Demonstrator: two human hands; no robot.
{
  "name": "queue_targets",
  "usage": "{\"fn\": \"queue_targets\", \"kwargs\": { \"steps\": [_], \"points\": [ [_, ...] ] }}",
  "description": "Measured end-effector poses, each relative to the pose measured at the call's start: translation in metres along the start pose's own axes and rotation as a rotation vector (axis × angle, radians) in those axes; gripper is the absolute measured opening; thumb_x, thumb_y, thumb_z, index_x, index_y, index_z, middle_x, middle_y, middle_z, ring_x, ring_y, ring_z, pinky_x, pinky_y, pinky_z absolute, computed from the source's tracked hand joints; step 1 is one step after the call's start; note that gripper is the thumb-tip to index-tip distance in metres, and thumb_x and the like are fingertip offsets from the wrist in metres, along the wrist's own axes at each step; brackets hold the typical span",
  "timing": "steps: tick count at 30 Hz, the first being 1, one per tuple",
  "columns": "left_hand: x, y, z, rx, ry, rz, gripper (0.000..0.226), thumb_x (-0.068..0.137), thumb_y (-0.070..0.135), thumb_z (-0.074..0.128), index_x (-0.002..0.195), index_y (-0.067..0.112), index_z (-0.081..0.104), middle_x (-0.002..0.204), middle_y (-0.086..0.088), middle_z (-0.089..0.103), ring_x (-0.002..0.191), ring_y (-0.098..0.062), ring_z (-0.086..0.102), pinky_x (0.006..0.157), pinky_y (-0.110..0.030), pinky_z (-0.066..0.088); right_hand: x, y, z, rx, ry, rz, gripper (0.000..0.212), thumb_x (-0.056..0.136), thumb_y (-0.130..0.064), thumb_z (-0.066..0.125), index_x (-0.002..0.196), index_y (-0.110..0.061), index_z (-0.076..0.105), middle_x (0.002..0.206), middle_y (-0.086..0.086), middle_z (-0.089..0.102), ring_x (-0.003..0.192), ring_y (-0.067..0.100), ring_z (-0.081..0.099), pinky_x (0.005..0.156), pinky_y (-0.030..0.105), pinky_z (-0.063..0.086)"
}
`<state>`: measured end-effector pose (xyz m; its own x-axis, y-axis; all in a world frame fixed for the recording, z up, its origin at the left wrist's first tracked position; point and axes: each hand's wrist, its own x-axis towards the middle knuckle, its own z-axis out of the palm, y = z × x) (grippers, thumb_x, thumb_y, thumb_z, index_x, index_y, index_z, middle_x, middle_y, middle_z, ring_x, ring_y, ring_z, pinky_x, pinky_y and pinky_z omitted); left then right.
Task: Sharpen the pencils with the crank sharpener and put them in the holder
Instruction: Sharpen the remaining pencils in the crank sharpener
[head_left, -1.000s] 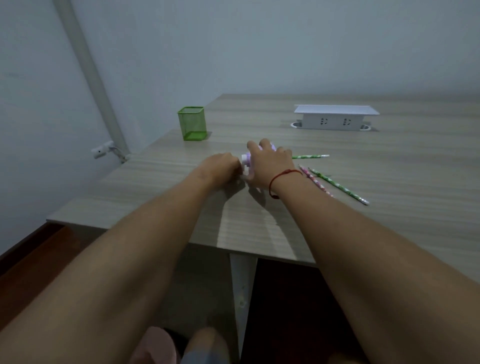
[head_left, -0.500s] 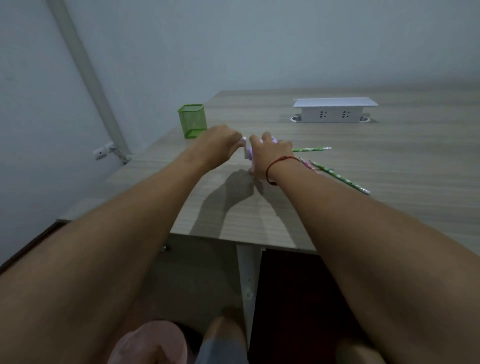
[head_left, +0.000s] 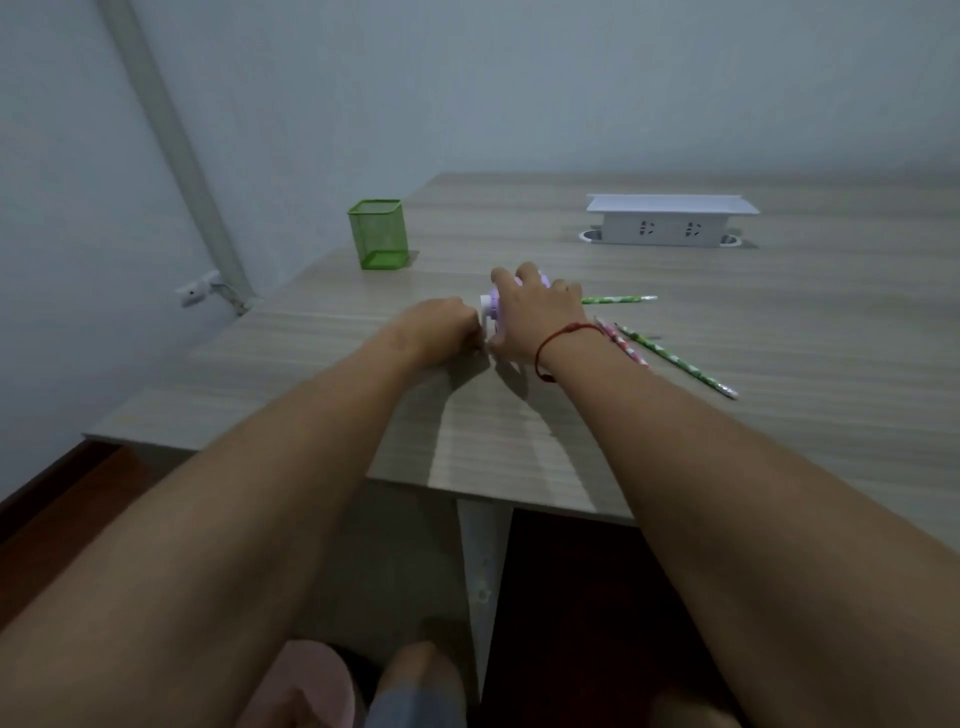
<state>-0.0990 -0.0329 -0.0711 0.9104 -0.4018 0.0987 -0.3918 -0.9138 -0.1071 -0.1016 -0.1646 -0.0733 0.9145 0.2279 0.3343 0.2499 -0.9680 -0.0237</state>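
Center frame, the right hand (head_left: 540, 317) clamps the purple crank sharpener (head_left: 491, 305) to the table (head_left: 779, 415), with a green pencil (head_left: 618, 300) sticking out of its right side. The left hand (head_left: 447, 328) is fisted against the sharpener's white end; I cannot tell whether it grips anything. The green mesh holder (head_left: 378, 234) stands at upper left.

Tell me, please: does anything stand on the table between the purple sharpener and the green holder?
Nothing visible does. Only the table surface shows between the sharpener, which the right hand holds, and the green holder. The left hand lies curled at the sharpener's left side, nearer the camera than that line.
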Motion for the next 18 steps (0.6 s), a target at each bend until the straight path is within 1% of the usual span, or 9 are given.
{"fn": "queue_targets", "kwargs": {
  "steps": [2,3,7,9,12,15,18],
  "points": [
    [0.015,-0.01,-0.006,0.07,-0.003,0.033,0.024,0.092,0.017,0.051,0.106,0.005,0.067,0.106,-0.022,0.065,0.095,-0.037,0.062,0.077,-0.036,0.044,-0.001,0.001,0.001,-0.019,0.006,-0.01,0.06,0.083,-0.04,0.06,0.135,-0.022,0.037,0.133,0.009,0.044,0.117,0.032,0.049,0.093,0.044,0.039],
    [0.022,-0.015,-0.012,0.099,0.024,0.055,0.024,0.093,0.017,0.05,0.103,0.004,0.068,0.104,-0.021,0.066,0.093,-0.037,0.063,0.076,-0.036,0.045,-0.001,0.001,0.002,-0.037,0.006,-0.013,0.06,0.083,-0.039,0.06,0.135,-0.021,0.037,0.133,0.009,0.043,0.116,0.032,0.049,0.093,0.043,0.039],
    [0.033,-0.029,-0.04,0.168,0.214,0.15,0.031,0.097,0.024,0.046,0.098,0.003,0.068,0.094,-0.024,0.067,0.088,-0.041,0.064,0.071,-0.041,0.048,0.002,0.002,0.0,-0.064,0.01,0.023,0.055,0.086,-0.035,0.059,0.134,-0.019,0.038,0.133,0.01,0.042,0.119,0.032,0.048,0.094,0.044,0.039],
    [0.026,-0.028,-0.045,0.136,0.296,0.192,0.032,0.097,0.024,0.046,0.093,0.0,0.067,0.088,-0.027,0.066,0.084,-0.043,0.063,0.069,-0.043,0.047,0.004,0.002,-0.002,-0.074,-0.013,0.038,0.054,0.088,-0.034,0.058,0.136,-0.018,0.038,0.136,0.011,0.041,0.123,0.033,0.047,0.095,0.044,0.038],
    [0.0,-0.021,-0.034,0.012,0.392,0.19,0.031,0.097,0.023,0.045,0.088,0.001,0.064,0.08,-0.029,0.064,0.075,-0.044,0.061,0.064,-0.044,0.045,0.004,0.001,-0.005,-0.059,-0.049,0.063,0.055,0.089,-0.035,0.057,0.137,-0.019,0.036,0.138,0.011,0.038,0.126,0.034,0.045,0.096,0.045,0.038],
    [-0.028,-0.005,-0.007,-0.071,0.344,0.194,0.025,0.094,0.018,0.05,0.09,0.0,0.066,0.082,-0.029,0.066,0.074,-0.044,0.062,0.064,-0.044,0.046,0.006,-0.001,-0.007,-0.055,-0.071,0.061,0.056,0.088,-0.034,0.058,0.136,-0.019,0.036,0.138,0.011,0.038,0.127,0.032,0.045,0.099,0.045,0.038],
    [-0.033,0.005,0.016,-0.192,0.276,0.088,0.021,0.091,0.014,0.049,0.092,0.004,0.068,0.092,-0.023,0.069,0.084,-0.039,0.064,0.072,-0.043,0.05,0.005,-0.001,-0.002,-0.014,-0.048,0.05,0.053,0.085,-0.032,0.057,0.133,-0.02,0.039,0.135,0.011,0.041,0.121,0.036,0.048,0.096,0.045,0.039]
  ]
}}
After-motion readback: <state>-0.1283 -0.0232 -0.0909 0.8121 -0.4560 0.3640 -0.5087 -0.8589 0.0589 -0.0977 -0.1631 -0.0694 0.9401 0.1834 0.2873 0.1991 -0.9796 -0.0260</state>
